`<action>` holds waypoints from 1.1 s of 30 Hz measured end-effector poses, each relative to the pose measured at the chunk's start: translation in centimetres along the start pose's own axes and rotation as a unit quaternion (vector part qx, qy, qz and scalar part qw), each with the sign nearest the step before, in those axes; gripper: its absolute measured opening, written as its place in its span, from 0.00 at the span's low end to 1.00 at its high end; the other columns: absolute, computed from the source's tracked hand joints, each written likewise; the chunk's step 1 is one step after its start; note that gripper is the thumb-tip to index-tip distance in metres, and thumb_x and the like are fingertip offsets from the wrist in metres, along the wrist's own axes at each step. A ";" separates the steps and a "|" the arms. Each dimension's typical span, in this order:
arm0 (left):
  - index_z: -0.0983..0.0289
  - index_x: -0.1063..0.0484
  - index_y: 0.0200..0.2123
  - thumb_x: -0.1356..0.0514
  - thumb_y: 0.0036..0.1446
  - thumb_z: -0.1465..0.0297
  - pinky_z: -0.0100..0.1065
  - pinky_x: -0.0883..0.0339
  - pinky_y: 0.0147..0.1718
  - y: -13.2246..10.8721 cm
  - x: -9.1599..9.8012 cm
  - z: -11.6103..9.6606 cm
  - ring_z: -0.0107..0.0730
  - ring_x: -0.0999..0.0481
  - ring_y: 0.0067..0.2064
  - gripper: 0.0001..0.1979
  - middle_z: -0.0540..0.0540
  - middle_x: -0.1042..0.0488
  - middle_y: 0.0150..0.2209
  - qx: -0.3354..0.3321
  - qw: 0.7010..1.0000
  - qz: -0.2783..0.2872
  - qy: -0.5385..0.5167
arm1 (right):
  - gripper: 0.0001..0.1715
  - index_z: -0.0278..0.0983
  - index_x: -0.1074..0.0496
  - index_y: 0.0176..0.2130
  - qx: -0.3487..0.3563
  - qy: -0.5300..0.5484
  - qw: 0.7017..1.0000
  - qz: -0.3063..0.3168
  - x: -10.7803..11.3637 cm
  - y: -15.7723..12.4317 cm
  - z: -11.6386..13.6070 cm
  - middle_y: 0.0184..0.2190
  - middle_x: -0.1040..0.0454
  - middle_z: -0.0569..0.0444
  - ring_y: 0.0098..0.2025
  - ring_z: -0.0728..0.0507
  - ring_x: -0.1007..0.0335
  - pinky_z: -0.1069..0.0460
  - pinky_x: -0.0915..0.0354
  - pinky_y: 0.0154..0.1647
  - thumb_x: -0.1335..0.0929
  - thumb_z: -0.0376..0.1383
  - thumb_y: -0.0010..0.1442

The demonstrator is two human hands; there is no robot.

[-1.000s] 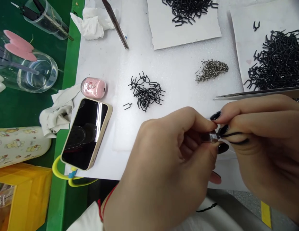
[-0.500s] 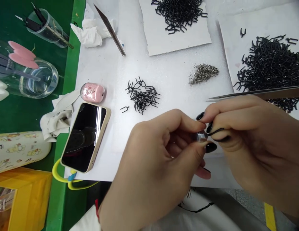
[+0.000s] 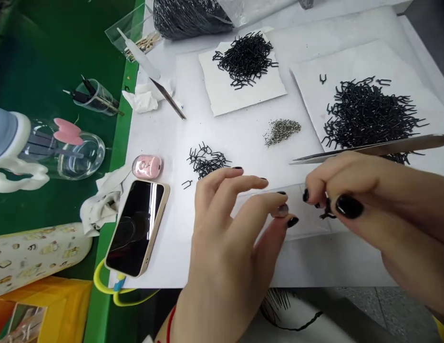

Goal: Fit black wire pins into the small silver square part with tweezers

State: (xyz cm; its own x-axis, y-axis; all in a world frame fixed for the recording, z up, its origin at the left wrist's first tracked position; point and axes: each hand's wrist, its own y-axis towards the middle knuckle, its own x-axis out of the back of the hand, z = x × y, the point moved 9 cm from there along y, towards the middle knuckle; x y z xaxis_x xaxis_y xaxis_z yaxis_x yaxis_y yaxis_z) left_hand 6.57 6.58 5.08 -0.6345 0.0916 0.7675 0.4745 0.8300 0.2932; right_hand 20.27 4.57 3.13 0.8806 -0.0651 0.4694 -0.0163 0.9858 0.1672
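My left hand point(image 3: 229, 238) pinches a small, clear greyish piece point(image 3: 280, 210) between thumb and forefinger; its other fingers are raised and spread. To its right, my right hand point(image 3: 379, 205) is closed round metal tweezers point(image 3: 372, 146), whose tips point left. That same hand pinches a small black forked piece point(image 3: 327, 209) between thumb and fingers. A flat clear plastic strip point(image 3: 307, 228) lies under the hands. Beyond them are a small heap of black forked pieces point(image 3: 207, 159) and a pile of tiny brass-coloured parts point(image 3: 282, 131).
Larger heaps of black forked pieces lie on a torn white card point(image 3: 222, 102) and a white sheet point(image 3: 307, 71). At the left are a phone point(image 3: 136, 228), a pink case point(image 3: 147, 166), tissue point(image 3: 145, 99), a flat metal tool point(image 3: 168, 99), a cup of tools point(image 3: 96, 97) and a bottle point(image 3: 82, 155).
My hands have moved apart; before, they met at the clear piece. My right hand now has the black forked piece away from it. The view has shifted, showing more of the table's far side.
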 end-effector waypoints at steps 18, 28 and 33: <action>0.58 0.24 0.31 0.37 0.57 0.71 0.44 0.36 0.46 -0.5 2.0 -0.6 0.38 0.27 0.34 0.03 0.50 0.25 0.30 0.107 0.972 -0.134 -0.162 | 0.04 0.40 0.30 0.36 0.033 0.090 0.995 0.007 -0.2 -0.5 0.4 0.50 0.31 0.56 0.57 0.48 0.37 0.58 0.37 0.55 0.35 0.33 0.63; 0.62 0.24 0.34 0.41 0.53 0.83 0.35 0.32 0.38 0.0 -1.8 0.5 0.36 0.27 0.39 0.12 0.55 0.25 0.33 0.147 0.907 0.064 -0.390 | 0.07 0.39 0.31 0.32 0.081 0.101 0.992 0.006 0.0 0.0 1.3 0.44 0.28 0.53 0.53 0.50 0.35 0.61 0.33 0.50 0.36 0.32 0.63; 0.59 0.25 0.36 0.42 0.60 0.77 0.36 0.33 0.39 -0.4 -2.4 1.4 0.36 0.30 0.40 0.08 0.55 0.27 0.34 0.158 0.895 0.079 -0.410 | 0.09 0.37 0.29 0.32 0.084 0.086 0.993 0.015 -0.6 0.2 1.2 0.47 0.28 0.52 0.49 0.50 0.33 0.60 0.32 0.48 0.37 0.33 0.63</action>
State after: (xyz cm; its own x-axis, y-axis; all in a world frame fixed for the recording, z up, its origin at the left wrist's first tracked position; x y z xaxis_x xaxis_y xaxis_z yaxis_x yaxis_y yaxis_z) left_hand 7.01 6.77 2.35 -0.8707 0.4869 0.0698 0.4837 0.8733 -0.0579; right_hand 19.14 4.62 3.92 0.9459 0.0063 0.3243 -0.1106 0.9462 0.3042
